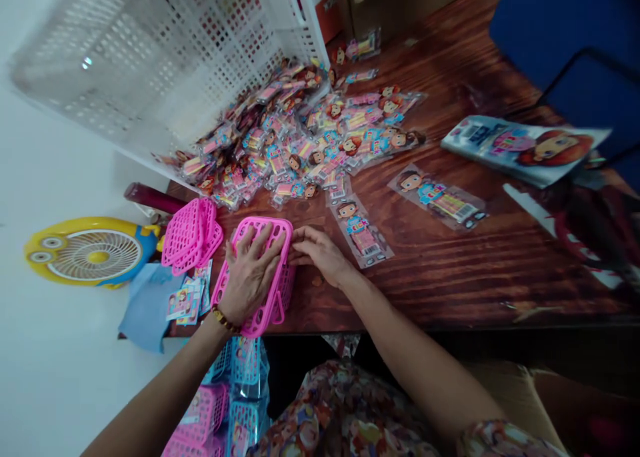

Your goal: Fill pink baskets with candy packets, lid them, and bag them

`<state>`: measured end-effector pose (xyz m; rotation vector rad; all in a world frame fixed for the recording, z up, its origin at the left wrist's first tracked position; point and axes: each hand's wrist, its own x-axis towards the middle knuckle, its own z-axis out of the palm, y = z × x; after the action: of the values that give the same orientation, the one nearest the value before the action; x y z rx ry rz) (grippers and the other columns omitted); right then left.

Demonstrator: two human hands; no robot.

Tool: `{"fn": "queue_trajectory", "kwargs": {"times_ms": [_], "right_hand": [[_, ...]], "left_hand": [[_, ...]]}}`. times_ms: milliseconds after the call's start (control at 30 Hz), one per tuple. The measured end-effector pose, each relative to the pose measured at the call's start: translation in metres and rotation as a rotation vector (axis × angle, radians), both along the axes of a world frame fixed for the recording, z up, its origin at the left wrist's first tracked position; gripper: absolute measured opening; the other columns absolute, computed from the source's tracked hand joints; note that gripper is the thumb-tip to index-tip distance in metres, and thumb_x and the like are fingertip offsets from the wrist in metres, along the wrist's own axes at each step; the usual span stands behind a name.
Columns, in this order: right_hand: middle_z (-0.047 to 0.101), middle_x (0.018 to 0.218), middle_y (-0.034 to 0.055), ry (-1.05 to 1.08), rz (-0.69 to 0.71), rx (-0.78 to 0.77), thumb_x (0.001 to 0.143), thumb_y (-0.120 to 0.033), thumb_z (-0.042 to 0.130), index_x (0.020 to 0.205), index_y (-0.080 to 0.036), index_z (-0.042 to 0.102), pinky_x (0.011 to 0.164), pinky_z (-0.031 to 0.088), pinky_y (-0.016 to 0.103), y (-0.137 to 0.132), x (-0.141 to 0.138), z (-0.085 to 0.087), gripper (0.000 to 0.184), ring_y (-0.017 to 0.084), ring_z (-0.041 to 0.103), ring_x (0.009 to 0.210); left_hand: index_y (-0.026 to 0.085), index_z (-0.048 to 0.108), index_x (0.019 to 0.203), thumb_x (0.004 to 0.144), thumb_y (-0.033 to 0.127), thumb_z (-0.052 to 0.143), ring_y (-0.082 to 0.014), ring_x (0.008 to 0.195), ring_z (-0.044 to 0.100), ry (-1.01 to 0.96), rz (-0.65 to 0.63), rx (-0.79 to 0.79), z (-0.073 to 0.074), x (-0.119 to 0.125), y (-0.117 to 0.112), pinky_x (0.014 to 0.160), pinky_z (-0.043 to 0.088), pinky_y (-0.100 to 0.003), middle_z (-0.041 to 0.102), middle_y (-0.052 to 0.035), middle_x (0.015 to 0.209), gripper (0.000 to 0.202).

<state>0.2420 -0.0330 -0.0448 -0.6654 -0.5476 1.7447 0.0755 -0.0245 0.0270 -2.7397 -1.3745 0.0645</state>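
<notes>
A small pink plastic basket (286, 287) with a perforated lid-like top stands near the table's front edge. My left hand (253, 270) lies flat over its top, fingers stretched out and apart. At the basket's far right corner, my right hand (317, 254) has its fingers bent together against the rim; their tips are partly hidden. A pink handle loop (279, 310) hangs at the basket's near right side. Just right of my right hand lies a clear packet (361, 230) with a cartoon figure and pink sticks. Another such packet (437, 194) is farther right.
A white perforated crate (150, 90) lies tipped, with a heap of packets (295, 150) spilling from it. Pink basket pieces (193, 234), a yellow fan (95, 252) and small cards (187, 300) sit left. A stack of printed bags (520, 147) lies right. Packed baskets (245, 364) stand below the table.
</notes>
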Motion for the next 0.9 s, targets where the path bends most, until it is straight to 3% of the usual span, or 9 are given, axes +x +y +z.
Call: {"fn": "queue_trajectory", "kwargs": {"times_ms": [133,267,467,600,767,900], "right_hand": [[0.062,0.063,-0.0046,-0.063,-0.034,-0.046,0.090,-0.036,0.056,0.083,-0.020,0.051,0.053,0.057,0.023,0.007,-0.001,0.002,0.018,0.011,0.064,0.053],[0.058,0.059,-0.0070,-0.239,-0.113,-0.041,0.082,-0.048,0.068,0.084,-0.022,0.047,0.040,0.052,0.021,0.013,-0.006,0.002,0.033,0.012,0.061,0.045],[0.057,0.060,-0.0091,-0.214,-0.106,-0.011,0.087,-0.048,0.062,0.089,-0.024,0.044,0.036,0.046,0.018,0.023,-0.014,0.003,0.031,0.009,0.057,0.042],[0.058,0.069,-0.0095,-0.166,-0.181,-0.050,0.082,-0.044,0.067,0.097,-0.026,0.039,0.038,0.047,0.019,0.025,-0.021,0.000,0.037,0.008,0.054,0.041],[0.057,0.078,-0.0068,-0.106,-0.146,-0.009,0.075,-0.038,0.070,0.097,-0.025,0.043,0.044,0.047,0.019,-0.025,-0.034,-0.009,0.037,0.009,0.057,0.056],[0.055,0.076,-0.0048,-0.156,-0.089,0.048,0.076,-0.030,0.065,0.085,-0.022,0.051,0.053,0.046,0.021,-0.067,-0.053,-0.013,0.018,0.010,0.054,0.065]], "left_hand": [[0.041,0.033,0.147,0.101,0.040,0.026,-0.0307,0.146,0.022,-0.015,0.005,-0.020,0.000,0.001,0.000,0.114,0.011,-0.066,0.032,-0.0004,0.158,0.046],[0.041,0.033,0.147,0.101,0.040,0.027,-0.0305,0.146,0.021,-0.043,0.017,-0.040,-0.001,0.001,0.000,0.115,0.009,-0.066,0.032,0.0001,0.158,0.046],[0.041,0.030,0.148,0.101,0.039,0.028,-0.0293,0.148,0.018,-0.076,0.076,-0.051,-0.002,0.000,-0.002,0.117,0.005,-0.065,0.030,0.0013,0.158,0.047],[0.040,0.033,0.147,0.101,0.038,0.029,-0.0309,0.147,0.019,-0.083,0.134,-0.056,-0.002,0.000,-0.002,0.115,0.007,-0.068,0.031,0.0008,0.158,0.046],[0.038,0.036,0.146,0.101,0.038,0.029,-0.0316,0.147,0.020,-0.083,0.128,-0.068,-0.001,-0.001,0.000,0.114,0.009,-0.069,0.031,-0.0001,0.158,0.046],[0.036,0.041,0.143,0.100,0.039,0.029,-0.0317,0.147,0.019,-0.084,0.121,-0.079,0.000,-0.001,0.001,0.115,0.008,-0.068,0.032,-0.0007,0.158,0.045]]}}
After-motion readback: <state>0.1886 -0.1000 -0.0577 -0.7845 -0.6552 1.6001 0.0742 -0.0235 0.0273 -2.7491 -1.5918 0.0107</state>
